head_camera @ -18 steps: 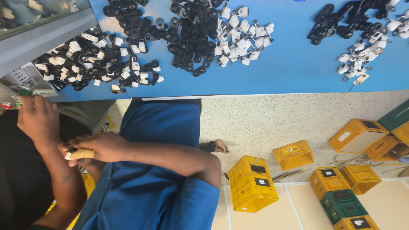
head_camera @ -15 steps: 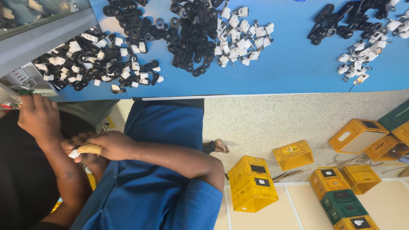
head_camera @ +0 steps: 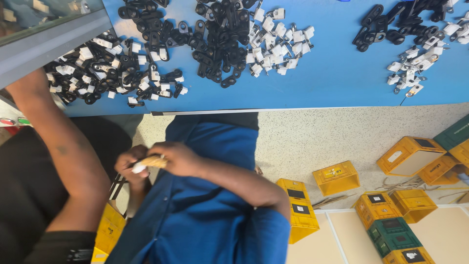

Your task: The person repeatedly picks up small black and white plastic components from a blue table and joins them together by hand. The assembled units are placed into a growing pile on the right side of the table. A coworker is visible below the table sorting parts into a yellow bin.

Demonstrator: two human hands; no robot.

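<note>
Head view: the right hand (head_camera: 178,159) comes in from the blue-sleeved arm at the lower right, elbow bent, and its fingers are curled tight around a tan piece (head_camera: 152,162). The left hand (head_camera: 128,167) meets it from the other side, closed on the piece's white end. Most of that forearm is hidden against the blue garment (head_camera: 205,215), so its angle is hard to judge. Both hands sit low, in front of the lap, well below the edge of the blue desk (head_camera: 332,83).

Half a second earlier the two hands and the piece were further left; they have since shifted right, onto the blue cloth. A co-worker's arm (head_camera: 63,151) (black sleeve, far left) has also moved. Its hand showed below the desk edge before, and now it reaches up behind the grey tray (head_camera: 53,36), out of sight.

The tan piece is short and stick-like, pale brown along its body with a small white tip poking out on the left. It lies roughly level between the two hands, clear of the heap of black and white parts (head_camera: 117,68) on the desk.
</note>
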